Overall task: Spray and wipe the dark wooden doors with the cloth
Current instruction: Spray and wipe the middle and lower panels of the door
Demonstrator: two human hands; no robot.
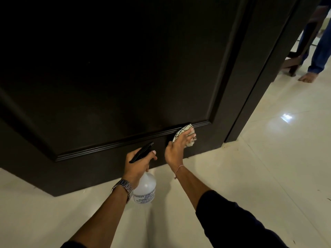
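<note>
One cloth [186,134] sits under the right hand's [176,149] grip, pressed against the door [116,68] panel's lower-right corner; the left hand [138,164] clasps one spray bottle [145,189].

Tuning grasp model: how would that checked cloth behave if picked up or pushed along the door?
The cloth is probably floppy: it bunches under the right hand. Likely light. It should drag rather than slide, catching on the door moulding it is pressed against.

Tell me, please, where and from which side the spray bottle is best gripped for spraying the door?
Grip the spray bottle at its narrow neck under the black trigger head, coming from behind, nozzle toward the door. The left hand holds it so: the neck fits a curled hand and a finger reaches the trigger.
</note>
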